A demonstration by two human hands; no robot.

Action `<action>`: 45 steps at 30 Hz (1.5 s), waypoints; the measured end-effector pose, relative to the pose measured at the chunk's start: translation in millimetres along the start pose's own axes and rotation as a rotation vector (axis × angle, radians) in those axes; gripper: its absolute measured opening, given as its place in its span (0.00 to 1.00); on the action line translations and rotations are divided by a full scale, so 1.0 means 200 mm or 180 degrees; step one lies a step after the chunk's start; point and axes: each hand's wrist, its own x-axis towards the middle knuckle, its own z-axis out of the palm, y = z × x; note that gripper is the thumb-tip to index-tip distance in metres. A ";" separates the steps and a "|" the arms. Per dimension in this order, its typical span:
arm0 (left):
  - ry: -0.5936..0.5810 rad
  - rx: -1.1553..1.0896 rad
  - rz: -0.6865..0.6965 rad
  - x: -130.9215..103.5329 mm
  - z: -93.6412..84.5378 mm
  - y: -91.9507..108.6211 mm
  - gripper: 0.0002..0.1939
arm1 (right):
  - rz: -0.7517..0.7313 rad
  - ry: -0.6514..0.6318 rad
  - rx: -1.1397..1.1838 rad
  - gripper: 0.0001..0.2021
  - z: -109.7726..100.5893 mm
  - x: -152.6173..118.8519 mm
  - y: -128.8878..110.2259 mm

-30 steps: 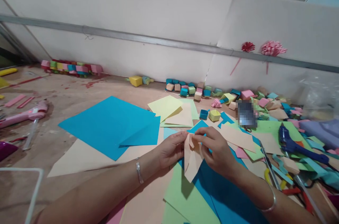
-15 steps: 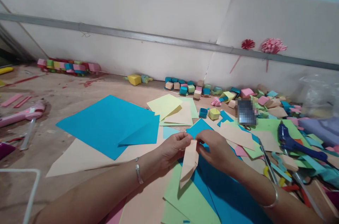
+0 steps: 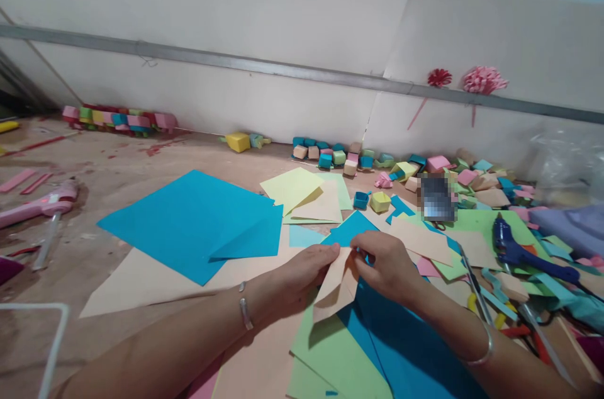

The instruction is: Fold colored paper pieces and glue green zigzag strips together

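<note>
Peach folded paper (image 3: 333, 298) is in both my hands, off the table, over the light green sheets (image 3: 342, 358) and just left of the large blue sheet (image 3: 410, 355) under my right forearm. Left hand (image 3: 309, 267): thumb and fingers pinched on its upper left edge. Right hand (image 3: 384, 264): fingers curled, tips closed on the upper right edge; exact fingertip contact partly hidden. Lower end of the piece hangs free, tilted down-left, flap partly folded. Left of my hands, another blue sheet (image 3: 179, 219) lies on peach paper. Beyond them, pale yellow sheet (image 3: 285, 188), then a small blue paper box (image 3: 361, 200) just beside a yellow paper box (image 3: 380, 202). Off to the right, dark blue glue gun (image 3: 514, 251) among scraps; pink glue gun (image 3: 47, 205) far left. Paper cubes (image 3: 325, 160) line the wall base.
</note>
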 end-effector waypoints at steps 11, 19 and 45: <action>0.0099 0.0002 -0.0309 0.01 -0.01 0.02 0.14 | -0.0404 0.0226 -0.0351 0.12 0.02 0.01 0.02; -0.0265 -0.0477 -0.0966 0.05 -0.01 0.02 0.19 | -0.0297 0.0044 0.0012 0.14 0.04 -0.01 0.00; 0.0006 -0.0142 0.0568 0.06 -0.03 0.01 0.28 | 0.1499 -0.0123 0.1762 0.08 0.07 0.05 0.05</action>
